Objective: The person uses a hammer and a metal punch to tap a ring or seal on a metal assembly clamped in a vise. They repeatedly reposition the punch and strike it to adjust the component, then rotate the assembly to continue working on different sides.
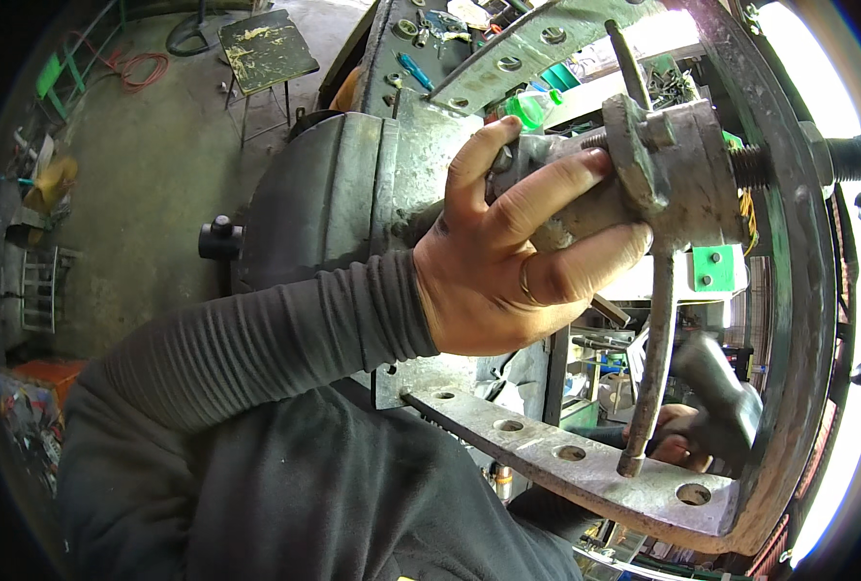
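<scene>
My left hand (518, 247) lies over a grey metal cylinder (697, 184), fingers spread apart and curved around its side; a ring sits on one finger. The thumb is hidden. A collar with a lug (631, 155) surrounds the cylinder, and a long worn steel bar (661, 349) hangs down beside it. At the right, a threaded rod (750, 168) joins the cylinder to a heavy steel frame (789, 290). Low on the right, partly behind the bar, my right hand (677, 436) is closed on what looks like a hammer (716, 387), smeared by motion.
Flat steel bars with holes (571, 452) run below and above the cylinder. A large dark drum (305, 203) stands left of my hand. Beyond are a green-capped clear bottle (534, 107), a cluttered bench (416, 48), a stool (268, 50) and a red hose (140, 70).
</scene>
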Demonstrator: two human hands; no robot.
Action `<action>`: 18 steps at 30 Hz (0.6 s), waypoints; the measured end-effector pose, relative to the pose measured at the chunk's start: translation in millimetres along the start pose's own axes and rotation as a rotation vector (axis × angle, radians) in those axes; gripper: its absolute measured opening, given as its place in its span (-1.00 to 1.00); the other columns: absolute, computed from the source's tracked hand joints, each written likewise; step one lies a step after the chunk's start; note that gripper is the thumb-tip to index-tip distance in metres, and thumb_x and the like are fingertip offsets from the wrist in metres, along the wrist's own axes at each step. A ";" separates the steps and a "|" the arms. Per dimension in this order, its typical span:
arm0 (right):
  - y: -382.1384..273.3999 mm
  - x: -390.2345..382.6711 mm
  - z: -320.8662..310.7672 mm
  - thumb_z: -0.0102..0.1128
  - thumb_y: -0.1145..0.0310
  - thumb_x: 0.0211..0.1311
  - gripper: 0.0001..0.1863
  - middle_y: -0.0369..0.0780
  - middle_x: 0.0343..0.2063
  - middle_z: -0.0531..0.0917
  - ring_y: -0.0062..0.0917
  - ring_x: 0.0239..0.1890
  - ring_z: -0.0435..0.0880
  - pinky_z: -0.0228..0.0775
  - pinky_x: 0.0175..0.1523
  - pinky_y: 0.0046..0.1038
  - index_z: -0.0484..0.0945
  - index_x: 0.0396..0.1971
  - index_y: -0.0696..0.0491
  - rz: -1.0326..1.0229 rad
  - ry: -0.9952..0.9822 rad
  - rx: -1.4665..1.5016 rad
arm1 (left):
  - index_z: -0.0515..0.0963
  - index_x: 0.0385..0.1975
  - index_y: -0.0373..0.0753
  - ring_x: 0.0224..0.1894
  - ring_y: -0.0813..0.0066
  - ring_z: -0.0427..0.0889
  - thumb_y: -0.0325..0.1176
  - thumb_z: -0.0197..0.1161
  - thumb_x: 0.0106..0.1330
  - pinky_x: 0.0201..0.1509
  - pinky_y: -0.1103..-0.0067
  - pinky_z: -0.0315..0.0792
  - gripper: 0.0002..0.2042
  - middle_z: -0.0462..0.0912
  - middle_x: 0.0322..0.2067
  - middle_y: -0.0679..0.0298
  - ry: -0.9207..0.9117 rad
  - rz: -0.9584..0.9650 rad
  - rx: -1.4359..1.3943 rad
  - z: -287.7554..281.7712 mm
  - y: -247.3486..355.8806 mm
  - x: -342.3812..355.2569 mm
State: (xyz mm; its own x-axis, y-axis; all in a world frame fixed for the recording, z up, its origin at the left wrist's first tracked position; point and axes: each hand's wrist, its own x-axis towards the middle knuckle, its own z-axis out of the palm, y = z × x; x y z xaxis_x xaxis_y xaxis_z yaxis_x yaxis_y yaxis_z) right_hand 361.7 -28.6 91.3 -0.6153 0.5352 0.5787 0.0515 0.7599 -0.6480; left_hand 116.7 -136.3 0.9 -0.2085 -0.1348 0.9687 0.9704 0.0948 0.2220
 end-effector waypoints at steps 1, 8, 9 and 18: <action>-0.1 -0.5 2.6 0.17 0.35 0.18 -0.44 -0.14 -0.52 0.54 -0.63 -0.65 0.45 0.30 -0.62 -0.63 0.20 0.09 0.29 -0.012 0.021 0.017 | 0.55 -0.54 -0.09 0.08 0.14 0.33 -0.45 0.33 -0.27 0.14 0.03 0.19 -0.79 0.38 -0.08 0.42 0.000 0.008 0.003 -0.2 0.2 -0.2; -1.8 2.7 12.9 0.18 0.32 0.18 -0.47 -0.14 -0.53 0.53 -0.62 -0.65 0.45 0.30 -0.62 -0.62 0.23 0.04 0.28 -0.018 0.057 0.051 | 0.54 -0.56 -0.06 0.11 0.13 0.30 -0.41 0.34 -0.24 0.16 0.01 0.16 -0.81 0.38 -0.06 0.42 -0.024 0.016 -0.015 -2.0 -1.4 0.3; -1.9 2.1 11.6 0.18 0.31 0.18 -0.48 -0.14 -0.53 0.53 -0.62 -0.65 0.45 0.29 -0.62 -0.62 0.23 0.03 0.28 -0.020 0.057 0.050 | 0.54 -0.56 -0.06 0.11 0.13 0.30 -0.41 0.34 -0.24 0.16 0.02 0.16 -0.81 0.38 -0.06 0.42 -0.008 0.018 -0.013 -0.4 -1.5 0.7; -1.4 5.9 13.4 0.18 0.28 0.18 -0.52 -0.14 -0.55 0.52 -0.60 -0.65 0.44 0.29 -0.63 -0.62 0.26 -0.03 0.26 -0.045 0.056 0.070 | 0.53 -0.57 -0.07 0.10 0.14 0.32 -0.42 0.33 -0.25 0.15 0.04 0.18 -0.82 0.37 -0.05 0.44 0.003 0.030 0.004 -1.4 -1.2 0.7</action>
State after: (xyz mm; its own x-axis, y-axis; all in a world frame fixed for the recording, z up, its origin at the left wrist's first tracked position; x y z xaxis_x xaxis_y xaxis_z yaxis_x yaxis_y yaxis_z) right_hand 347.5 -31.5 89.0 -0.5712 0.5222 0.6333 -0.0311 0.7572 -0.6524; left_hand 115.5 -137.9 1.2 -0.1786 -0.1352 0.9746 0.9758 0.1026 0.1930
